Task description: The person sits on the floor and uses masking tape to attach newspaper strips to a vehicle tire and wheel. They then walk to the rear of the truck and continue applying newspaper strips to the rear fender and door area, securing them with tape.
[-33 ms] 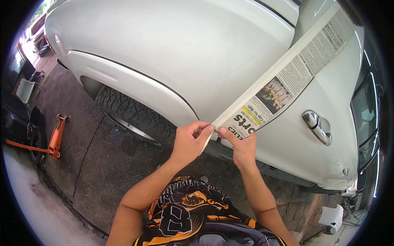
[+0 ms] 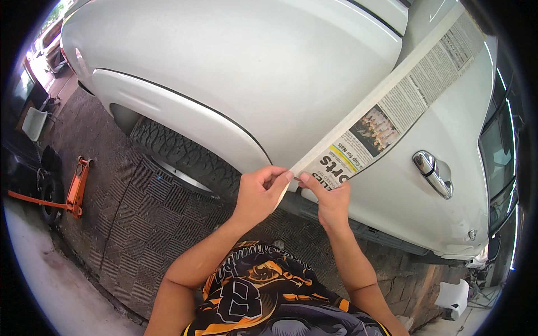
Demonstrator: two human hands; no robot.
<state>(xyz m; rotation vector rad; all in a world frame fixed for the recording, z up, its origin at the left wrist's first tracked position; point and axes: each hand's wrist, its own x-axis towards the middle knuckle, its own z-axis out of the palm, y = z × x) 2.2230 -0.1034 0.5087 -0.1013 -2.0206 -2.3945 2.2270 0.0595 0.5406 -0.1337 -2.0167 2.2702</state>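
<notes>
A long strip of newspaper (image 2: 417, 92) runs diagonally over the white car's side (image 2: 241, 67), between the rear wheel arch and the chrome door handle (image 2: 432, 173). Pale masking tape (image 2: 342, 123) borders its upper-left edge. At the lower end, my left hand (image 2: 260, 193) pinches the tape between thumb and fingers. A short pale piece hangs below those fingertips. Close beside it, my right hand (image 2: 330, 200) grips the newspaper's bottom corner, thumb on top; its other fingers are mostly hidden behind the paper. The two thumbs are almost touching.
The rear tyre (image 2: 185, 154) sits under the arch at left. An orange floor jack (image 2: 77, 187) stands on the textured floor at far left, near a white chair (image 2: 35, 123). A dark side step (image 2: 375, 232) runs below the door. A white object (image 2: 453, 297) is at lower right.
</notes>
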